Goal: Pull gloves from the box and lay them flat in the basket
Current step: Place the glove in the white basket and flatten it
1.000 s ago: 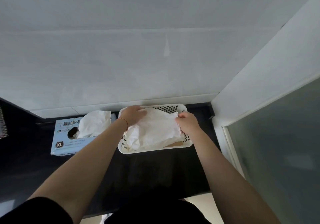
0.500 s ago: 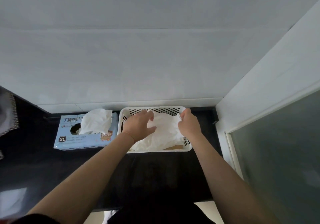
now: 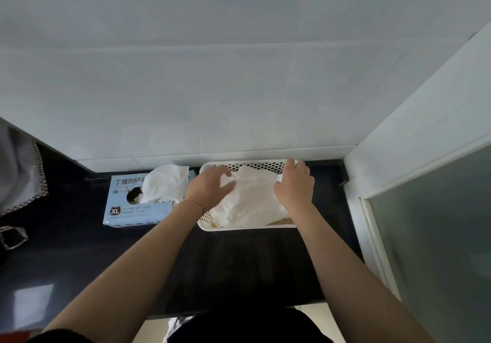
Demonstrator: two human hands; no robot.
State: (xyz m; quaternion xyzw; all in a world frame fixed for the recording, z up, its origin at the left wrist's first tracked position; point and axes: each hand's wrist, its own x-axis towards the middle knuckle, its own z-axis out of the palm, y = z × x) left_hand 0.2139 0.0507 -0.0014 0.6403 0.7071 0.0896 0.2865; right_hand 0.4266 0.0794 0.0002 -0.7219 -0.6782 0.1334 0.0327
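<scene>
A white perforated basket [image 3: 247, 227] stands on the dark counter against the wall. White gloves [image 3: 249, 204] lie in a rumpled pile inside it. My left hand [image 3: 208, 187] rests flat on the pile's left side, fingers spread. My right hand [image 3: 295, 186] presses on the pile's right end at the basket's far right corner, fingers curled over the glove edge. To the left sits the light blue glove box [image 3: 125, 211] marked XL, with a white glove [image 3: 166, 183] sticking up out of its opening.
The dark counter [image 3: 239, 263] runs from a grey cloth [image 3: 18, 175] at the far left to a white wall and frosted glass panel [image 3: 435, 236] at the right. A white tiled wall stands right behind box and basket.
My left hand has opened and flattened onto the gloves. My right hand shifted toward the basket's far right corner. The pile sits lower in the basket.
</scene>
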